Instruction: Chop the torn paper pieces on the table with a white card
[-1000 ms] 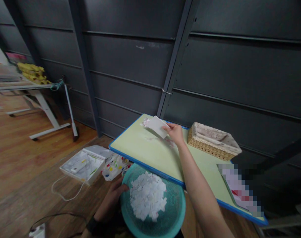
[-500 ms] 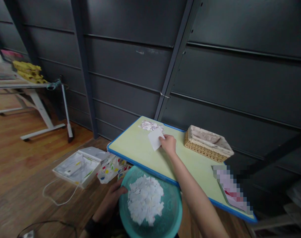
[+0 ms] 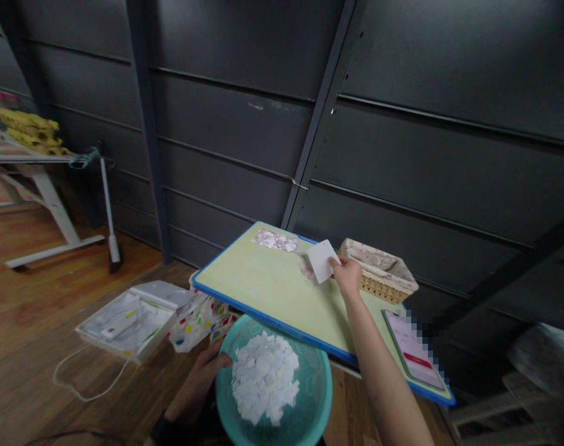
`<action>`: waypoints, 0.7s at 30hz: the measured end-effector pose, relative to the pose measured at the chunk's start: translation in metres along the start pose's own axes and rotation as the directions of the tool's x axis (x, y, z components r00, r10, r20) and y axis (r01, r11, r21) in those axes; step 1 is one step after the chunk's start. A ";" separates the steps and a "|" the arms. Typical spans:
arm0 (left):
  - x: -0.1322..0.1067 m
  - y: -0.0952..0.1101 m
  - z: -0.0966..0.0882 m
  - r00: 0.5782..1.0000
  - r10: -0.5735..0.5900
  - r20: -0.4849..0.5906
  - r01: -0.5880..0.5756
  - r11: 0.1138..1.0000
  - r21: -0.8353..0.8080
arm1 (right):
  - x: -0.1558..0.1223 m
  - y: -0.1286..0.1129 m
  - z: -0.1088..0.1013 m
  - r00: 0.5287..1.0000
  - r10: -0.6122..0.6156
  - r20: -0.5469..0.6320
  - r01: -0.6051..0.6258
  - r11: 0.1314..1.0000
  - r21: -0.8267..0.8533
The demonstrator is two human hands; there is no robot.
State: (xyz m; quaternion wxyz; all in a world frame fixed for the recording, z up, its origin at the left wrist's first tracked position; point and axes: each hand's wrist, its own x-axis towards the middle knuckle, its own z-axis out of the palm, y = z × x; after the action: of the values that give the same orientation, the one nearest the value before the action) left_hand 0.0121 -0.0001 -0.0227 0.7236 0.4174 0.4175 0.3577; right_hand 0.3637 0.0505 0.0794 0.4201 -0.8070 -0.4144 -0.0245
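My left hand [image 3: 206, 375] is closed on the left rim of a round teal plastic basket [image 3: 319, 387]. A heap of small white paper pieces [image 3: 265, 378] lies in it, below the table's front edge. Over the pale yellow tabletop [image 3: 249, 285] my right hand [image 3: 348, 274] pinches a white card [image 3: 321, 260] between thumb and fingers, tilted. Just left of the card is a blurred, pinkish patch of small bits [image 3: 307, 270]. A flat scatter of paper pieces [image 3: 276, 240] lies near the table's back left corner.
Behind my right hand stands a fabric-lined wicker basket [image 3: 384, 288]. A phone [image 3: 414, 347] with a lit screen lies at the right. On the floor at left are an open white box [image 3: 119, 325] and a dotted plastic bag [image 3: 191, 328]. A dark panelled wall [image 3: 226, 111] rises behind.
My right hand has moved the card rightward from the paper scatter toward the wicker basket. The view has shifted slightly. My left hand still holds the teal basket.
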 end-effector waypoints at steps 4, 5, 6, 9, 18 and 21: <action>0.000 -0.001 -0.002 1.000 -0.026 0.003 0.026 0.999 -0.023 | -0.006 -0.005 -0.013 0.996 -0.069 -0.060 0.048 0.950 -0.307; 0.000 0.000 -0.002 1.000 -0.030 0.008 0.030 0.999 -0.033 | -0.009 -0.006 -0.013 0.996 -0.071 -0.059 0.043 0.922 -0.386; 0.000 0.001 -0.002 0.999 -0.033 0.009 0.033 0.999 -0.042 | -0.012 -0.007 -0.012 0.996 -0.071 -0.048 0.041 0.892 -0.449; 0.000 0.003 -0.003 0.999 -0.051 -0.012 0.050 0.998 -0.041 | -0.019 -0.010 -0.005 0.998 -0.068 0.017 0.066 0.835 -0.546; 0.004 0.004 -0.010 0.994 -0.058 -0.095 0.055 0.998 -0.038 | -0.022 -0.014 0.014 0.971 -0.166 0.172 0.234 0.809 -0.539; 0.002 0.009 -0.009 0.993 -0.064 -0.102 0.061 0.997 -0.040 | -0.018 -0.012 0.013 0.972 -0.173 0.160 0.232 0.825 -0.516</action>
State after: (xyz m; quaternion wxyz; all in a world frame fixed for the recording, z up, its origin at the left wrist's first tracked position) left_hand 0.0034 0.0075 -0.0177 0.7194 0.3718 0.4606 0.3634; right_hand 0.3395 0.0516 0.0714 0.1530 -0.8431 -0.4963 -0.1396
